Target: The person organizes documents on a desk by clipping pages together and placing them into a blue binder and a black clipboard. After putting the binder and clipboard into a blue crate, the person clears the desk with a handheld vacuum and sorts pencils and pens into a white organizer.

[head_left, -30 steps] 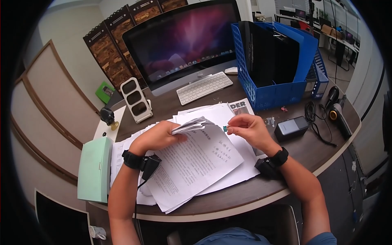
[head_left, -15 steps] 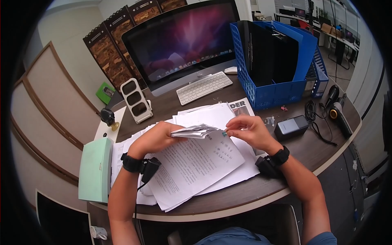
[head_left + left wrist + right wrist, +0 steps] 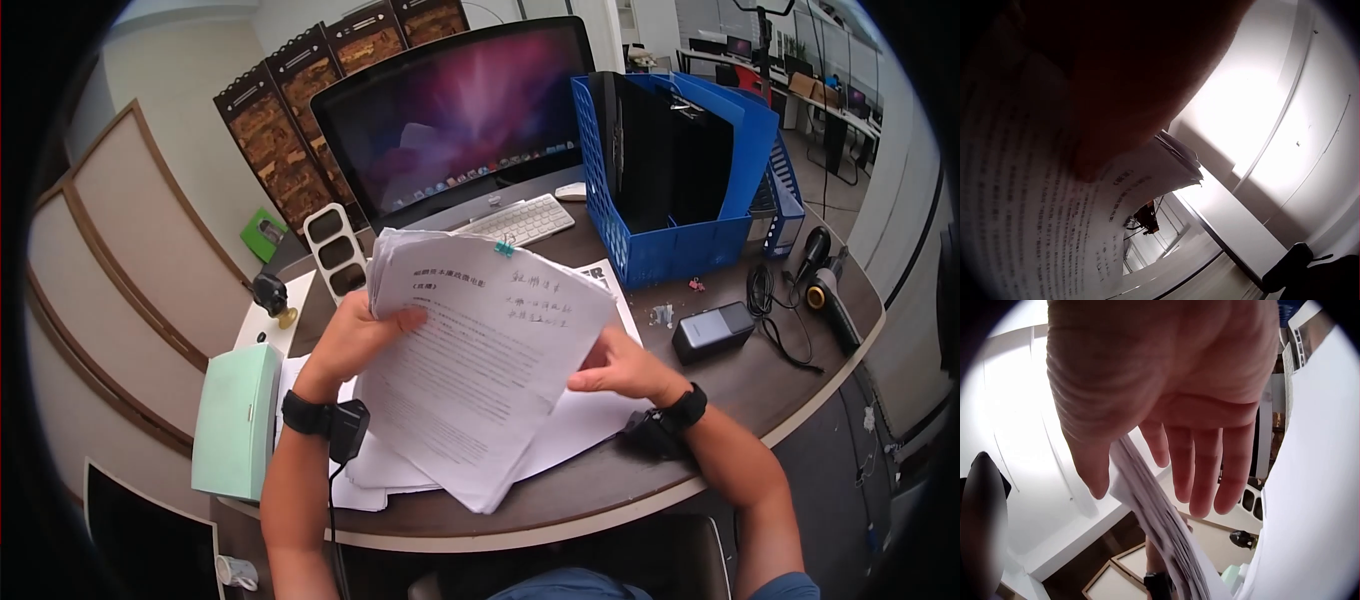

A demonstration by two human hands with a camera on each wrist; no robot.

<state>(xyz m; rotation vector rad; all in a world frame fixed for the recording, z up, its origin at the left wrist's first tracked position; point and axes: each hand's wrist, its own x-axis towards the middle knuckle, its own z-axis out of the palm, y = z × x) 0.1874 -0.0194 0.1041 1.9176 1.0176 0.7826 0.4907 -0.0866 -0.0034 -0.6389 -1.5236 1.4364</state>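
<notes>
The left hand (image 3: 352,345) pinches the paper stack (image 3: 455,365) upright-tilted above the bench (image 3: 570,495), likely keeping its clipped sheets aligned, while the right hand (image 3: 635,372), fingers extended, supports the opposite edge.

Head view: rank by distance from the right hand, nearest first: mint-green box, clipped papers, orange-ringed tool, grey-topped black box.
From the right hand:
1. clipped papers: right edge between thumb and fingers
2. grey-topped black box: just to its right
3. orange-ringed tool: farther right
4. mint-green box: far left
</notes>
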